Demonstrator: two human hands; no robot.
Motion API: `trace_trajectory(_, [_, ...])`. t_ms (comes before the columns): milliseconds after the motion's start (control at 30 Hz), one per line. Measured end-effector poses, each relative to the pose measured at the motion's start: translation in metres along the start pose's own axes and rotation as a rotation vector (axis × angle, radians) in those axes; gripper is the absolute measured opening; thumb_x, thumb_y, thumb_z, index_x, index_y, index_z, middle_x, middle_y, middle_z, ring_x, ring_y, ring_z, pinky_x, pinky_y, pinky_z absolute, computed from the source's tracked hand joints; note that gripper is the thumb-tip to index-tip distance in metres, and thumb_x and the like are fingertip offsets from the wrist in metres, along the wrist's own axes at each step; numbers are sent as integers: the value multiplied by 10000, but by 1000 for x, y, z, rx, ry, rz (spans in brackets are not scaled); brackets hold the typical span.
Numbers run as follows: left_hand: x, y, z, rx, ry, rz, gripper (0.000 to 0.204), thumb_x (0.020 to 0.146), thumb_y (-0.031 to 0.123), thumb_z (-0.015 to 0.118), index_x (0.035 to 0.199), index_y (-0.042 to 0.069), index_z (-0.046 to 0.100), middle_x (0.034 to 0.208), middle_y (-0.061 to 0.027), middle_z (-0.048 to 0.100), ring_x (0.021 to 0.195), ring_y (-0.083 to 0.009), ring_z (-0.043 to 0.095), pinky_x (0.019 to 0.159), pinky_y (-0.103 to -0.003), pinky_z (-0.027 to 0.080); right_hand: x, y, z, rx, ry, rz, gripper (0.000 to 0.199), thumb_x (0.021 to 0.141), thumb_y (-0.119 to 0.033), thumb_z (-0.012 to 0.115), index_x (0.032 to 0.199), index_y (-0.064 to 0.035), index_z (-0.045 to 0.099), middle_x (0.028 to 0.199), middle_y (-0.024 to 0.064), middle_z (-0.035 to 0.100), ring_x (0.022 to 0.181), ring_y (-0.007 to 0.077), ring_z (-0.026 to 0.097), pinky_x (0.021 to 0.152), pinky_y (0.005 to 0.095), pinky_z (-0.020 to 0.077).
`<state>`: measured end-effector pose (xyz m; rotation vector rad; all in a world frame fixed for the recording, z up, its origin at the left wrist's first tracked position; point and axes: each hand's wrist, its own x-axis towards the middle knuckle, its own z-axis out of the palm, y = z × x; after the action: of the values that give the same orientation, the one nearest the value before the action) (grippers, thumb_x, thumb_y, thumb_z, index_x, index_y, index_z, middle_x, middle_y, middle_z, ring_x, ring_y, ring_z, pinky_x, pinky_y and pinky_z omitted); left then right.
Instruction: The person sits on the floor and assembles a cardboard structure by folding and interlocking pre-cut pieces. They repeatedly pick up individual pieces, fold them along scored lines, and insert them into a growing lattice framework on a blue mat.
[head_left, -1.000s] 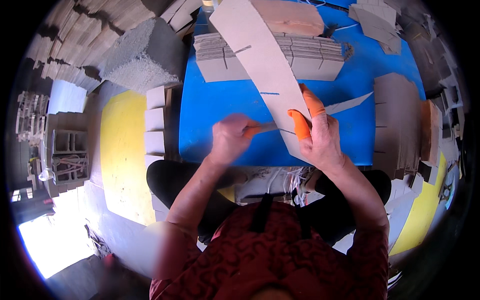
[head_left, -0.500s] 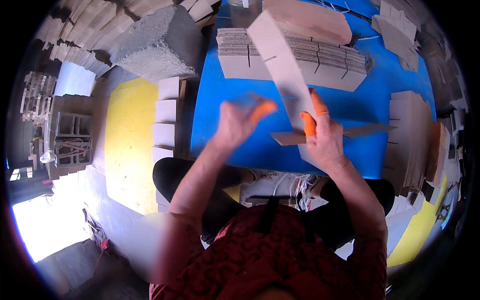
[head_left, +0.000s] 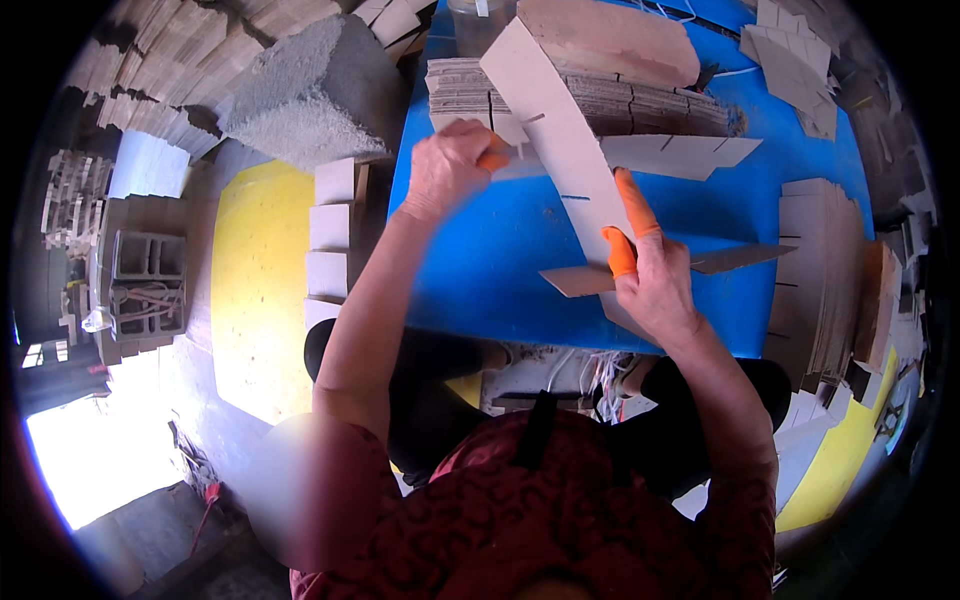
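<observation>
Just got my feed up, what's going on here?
The person's right hand holds a long cardboard strip over a blue table, with a crosspiece lying across its lower part. The left hand pinches one end of another slotted strip, near a cardboard stack.

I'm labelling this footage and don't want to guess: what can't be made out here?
In the head view:
Middle of the crossing cardboard strip: hidden by the long strip and right hand.
Left hand: exact grip, blurred.
Clear container: far part, cut off by the top edge.
</observation>
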<state>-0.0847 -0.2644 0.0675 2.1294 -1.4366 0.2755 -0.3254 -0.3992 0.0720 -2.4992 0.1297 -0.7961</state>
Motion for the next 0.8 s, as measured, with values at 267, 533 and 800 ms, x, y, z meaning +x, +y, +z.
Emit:
trace_trajectory(267, [-34,45,-6,-287,-69,-93,80,685,48,742,735,65,682,773,-75,666,697,-262,656,618,-357,530,-3,-16,-7,27,-76,-57,829,714,96,612,1467,37,271,1074,251,627,667,295,662,577,365,550])
trace_trajectory(533, [-40,67,-16,-754,-173,-8,100,758,8,726,844,9,674,899,-90,687,817,-215,669,701,-329,534,-28,-19,7,-28,-289,86,673,841,49,598,1444,37,298,967,237,674,685,345,671,599,409,541])
trace_trajectory(800, [8,-23,27,142,269,-136,189,727,80,774,900,127,711,944,-20,652,927,-249,603,865,-403,449,-25,-5,-4,-51,-127,27,658,838,58,618,1417,59,304,1103,316,632,643,325,681,542,381,550])
